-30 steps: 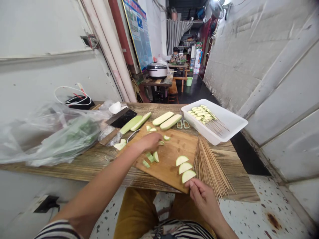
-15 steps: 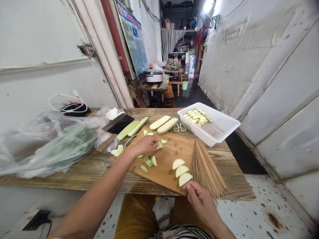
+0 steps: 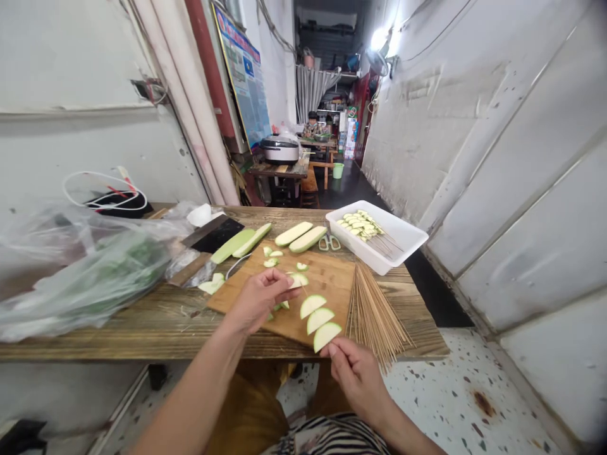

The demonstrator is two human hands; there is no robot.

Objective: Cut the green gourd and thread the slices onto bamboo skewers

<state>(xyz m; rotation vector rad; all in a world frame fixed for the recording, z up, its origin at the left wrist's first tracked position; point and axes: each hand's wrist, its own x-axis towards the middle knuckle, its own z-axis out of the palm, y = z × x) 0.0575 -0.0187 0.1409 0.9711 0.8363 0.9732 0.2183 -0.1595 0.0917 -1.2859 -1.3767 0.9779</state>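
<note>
My right hand (image 3: 355, 373) pinches the near end of a thin skewer that carries three pale half-round slices (image 3: 320, 319) with green rims, held over the cutting board's front edge. Between the fingertips of my left hand (image 3: 260, 296) is another slice (image 3: 298, 280), at the skewer's far tip. Beneath both is the wooden cutting board (image 3: 332, 272). More cut pieces (image 3: 271, 262) lie on its back part, and a few beside my left hand are partly hidden by it. A fan of bare skewers (image 3: 377, 313) lies to the right of the board.
Halved gourds (image 3: 308, 239) and scissors (image 3: 329, 242) lie behind the board. A white tray (image 3: 403, 243) with filled skewers stands back right. At left are a cleaver (image 3: 215, 234) and a plastic bag of greens (image 3: 114, 272). A person (image 3: 312, 126) sits far back.
My left hand has picked up a slice from the board and brought it to the skewer's tip. The whole view has shifted, so the table items appear further left.
</note>
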